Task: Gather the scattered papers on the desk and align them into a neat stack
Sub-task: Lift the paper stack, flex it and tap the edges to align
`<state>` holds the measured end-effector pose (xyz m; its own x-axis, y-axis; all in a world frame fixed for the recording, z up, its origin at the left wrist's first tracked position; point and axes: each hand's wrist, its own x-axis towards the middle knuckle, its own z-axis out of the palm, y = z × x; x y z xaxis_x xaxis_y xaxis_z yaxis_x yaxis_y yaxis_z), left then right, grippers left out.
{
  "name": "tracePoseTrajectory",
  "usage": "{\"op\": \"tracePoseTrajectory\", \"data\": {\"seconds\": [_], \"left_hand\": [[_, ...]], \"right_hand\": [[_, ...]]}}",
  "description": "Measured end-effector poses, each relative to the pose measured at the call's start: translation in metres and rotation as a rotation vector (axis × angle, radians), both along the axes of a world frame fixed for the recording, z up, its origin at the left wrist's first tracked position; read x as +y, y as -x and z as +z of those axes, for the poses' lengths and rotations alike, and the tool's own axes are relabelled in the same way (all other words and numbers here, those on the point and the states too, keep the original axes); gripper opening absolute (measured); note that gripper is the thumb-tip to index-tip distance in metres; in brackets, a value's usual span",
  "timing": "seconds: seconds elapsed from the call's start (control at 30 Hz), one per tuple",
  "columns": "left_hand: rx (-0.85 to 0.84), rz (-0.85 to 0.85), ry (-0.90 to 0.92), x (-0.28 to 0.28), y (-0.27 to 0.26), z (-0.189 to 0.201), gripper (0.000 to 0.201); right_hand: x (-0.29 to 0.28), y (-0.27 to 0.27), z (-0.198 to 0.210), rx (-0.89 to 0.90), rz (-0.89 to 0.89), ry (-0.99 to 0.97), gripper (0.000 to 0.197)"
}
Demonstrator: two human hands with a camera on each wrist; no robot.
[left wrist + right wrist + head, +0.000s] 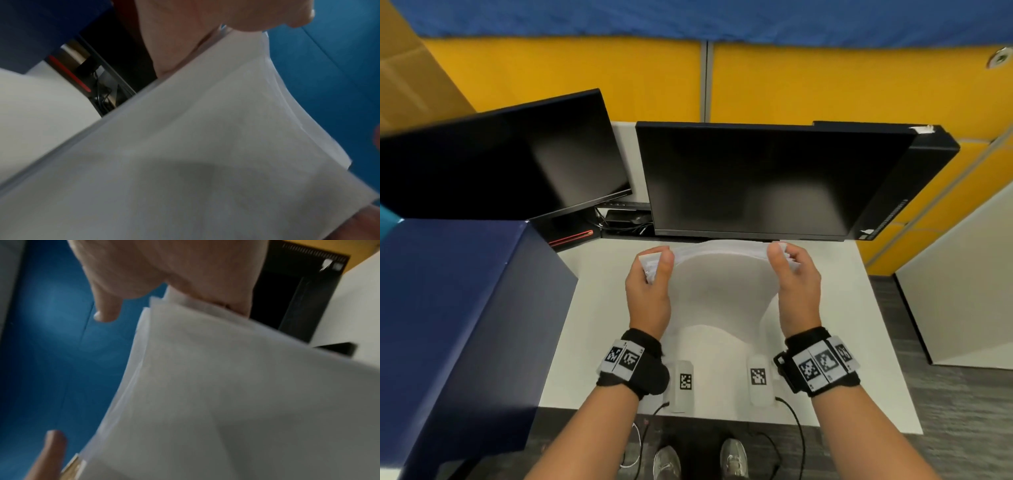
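Pinching the papers [719,274] upright over the desk [859,342], the left hand [649,291] and right hand [796,284] grip opposite side edges.

papers [719,270]: white | desk [859,342]: white | monitors [750,178]: black | partition [825,82]: yellow, blue | wristbands [633,363]: black, checkered tags

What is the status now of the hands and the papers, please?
Left hand and right hand each grip one end of the paper stack. Stack upright on the desk, edges uneven. Nothing in the way.
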<state>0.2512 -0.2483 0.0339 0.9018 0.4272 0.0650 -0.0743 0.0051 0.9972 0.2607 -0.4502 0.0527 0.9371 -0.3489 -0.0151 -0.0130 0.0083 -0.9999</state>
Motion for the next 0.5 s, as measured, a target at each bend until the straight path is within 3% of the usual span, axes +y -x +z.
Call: {"op": "tracePoseTrajectory", "data": {"seconds": [0.1, 0.23, 0.33, 0.43, 0.5], "left_hand": [[0.037, 0.069, 0.039, -0.004, -0.005, 0.007, 0.027], [0.032, 0.086, -0.02, -0.001, -0.01, 0.011, 0.006], [-0.033, 0.004, 0.052, 0.006, -0.011, 0.01, 0.014], [-0.075, -0.278, 0.084, 0.028, -0.01, -0.016, 0.068], [0.066, -0.364, -0.026, 0.036, -0.007, -0.036, 0.075]], "right_hand": [[0.01, -0.012, 0.009, 0.011, -0.129, -0.054, 0.039], [0.015, -0.019, 0.01, 0.022, -0.147, 0.014, 0.017], [0.008, -0.016, 0.008, -0.025, -0.081, -0.034, 0.023], [-0.023, -0.013, -0.016, -0.106, 0.241, -0.056, 0.059], [-0.036, -0.011, -0.037, 0.014, 0.392, 0.011, 0.068]]}}
